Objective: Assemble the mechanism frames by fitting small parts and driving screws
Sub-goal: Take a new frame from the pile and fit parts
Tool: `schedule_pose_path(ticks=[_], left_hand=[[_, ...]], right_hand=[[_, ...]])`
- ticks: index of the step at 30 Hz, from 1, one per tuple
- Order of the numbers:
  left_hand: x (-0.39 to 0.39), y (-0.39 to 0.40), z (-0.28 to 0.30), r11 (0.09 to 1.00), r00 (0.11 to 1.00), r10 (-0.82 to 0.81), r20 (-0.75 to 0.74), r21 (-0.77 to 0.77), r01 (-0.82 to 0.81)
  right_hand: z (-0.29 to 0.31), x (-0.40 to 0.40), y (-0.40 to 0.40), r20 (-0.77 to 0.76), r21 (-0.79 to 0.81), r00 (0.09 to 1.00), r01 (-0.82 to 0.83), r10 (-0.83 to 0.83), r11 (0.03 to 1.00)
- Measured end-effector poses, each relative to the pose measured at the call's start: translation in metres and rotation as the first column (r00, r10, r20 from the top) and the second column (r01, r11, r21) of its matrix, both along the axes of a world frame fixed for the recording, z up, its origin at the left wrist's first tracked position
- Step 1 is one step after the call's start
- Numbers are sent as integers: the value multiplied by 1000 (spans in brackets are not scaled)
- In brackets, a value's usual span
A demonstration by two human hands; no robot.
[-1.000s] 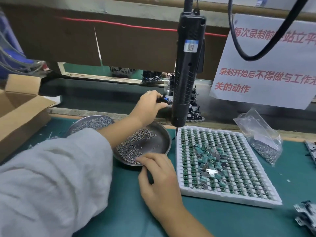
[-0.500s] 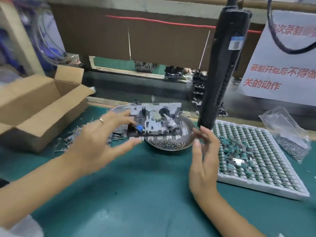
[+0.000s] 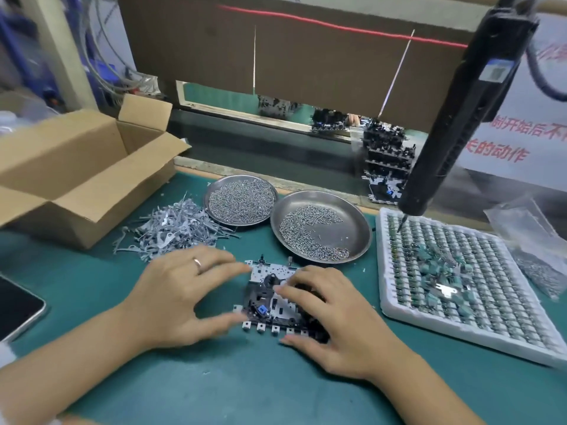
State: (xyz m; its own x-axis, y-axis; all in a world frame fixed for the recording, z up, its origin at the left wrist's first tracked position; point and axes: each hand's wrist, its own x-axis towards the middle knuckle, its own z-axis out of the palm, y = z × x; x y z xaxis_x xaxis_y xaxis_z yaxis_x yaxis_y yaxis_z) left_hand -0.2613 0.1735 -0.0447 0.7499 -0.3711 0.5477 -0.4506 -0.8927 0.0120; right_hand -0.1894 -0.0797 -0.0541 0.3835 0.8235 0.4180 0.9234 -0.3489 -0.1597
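Both hands were at the mechanism frame [image 3: 270, 302], which lay flat on the green mat [image 3: 214, 378] near the operator, just nearer than the two screw dishes. Left hand [image 3: 181, 299] reached in from the left with fingers extended and spread, its fingertips and thumb at the frame's left edge; motion blur prevented confirming firm contact. Right hand [image 3: 331, 317] covered the frame's right portion, fingers curled over the top and thumb along the near edge, apparently gripping it to square it up on the mat. Neither hand held a screw or small part that could be seen.

Supplies were arranged within arm's reach, presumably for quick picking: the far dish [image 3: 241, 199] was well filled with screws, while the right dish [image 3: 320, 228] carried a thinner scatter. A heap of grey metal strips [image 3: 175, 228] lay left of the dishes, beside an open cardboard box [image 3: 82, 176]. A white compartment tray [image 3: 460, 283] of small green parts sat to the right, with a plastic bag [image 3: 527, 240] beyond it. The electric screwdriver [image 3: 460, 118] hung untouched above the tray's far corner, suspended so that it could be pulled down when required. More frames [image 3: 386, 161] were stacked at the far edge.

Judgement: the frame was being positioned; no fitting or screw driving was under way
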Motion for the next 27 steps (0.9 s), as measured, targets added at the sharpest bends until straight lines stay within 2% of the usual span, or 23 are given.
schedule_pose_path(ticks=[4,9,13,16,20,24,27], left_hand=[[-1,15,-1,980,981,192,-20,62,-191],[-1,11,-2,974,967,225,-124,-12,-228],[1,-5,5,939,978,122,-167,-300,-168],[8,-33,15,927,984,-36,-173,-375,-32],[24,-61,21,882,965,-191,-180,-464,89],[27,-66,6,803,935,-234,-266,-595,31],[25,-63,0,801,937,-247,-247,-596,54]], right_hand=[[-2,0,-1,-48,-10,999,25,-26,1000],[0,1,-1,-79,37,995,58,-55,998],[-2,-1,-1,-100,281,989,130,-106,951],[-2,-2,2,-125,440,985,165,-122,882],[-3,-1,2,-114,491,990,128,-82,862],[-7,-2,-1,-243,513,967,198,-80,835],[-9,-3,2,-293,493,951,238,-99,837]])
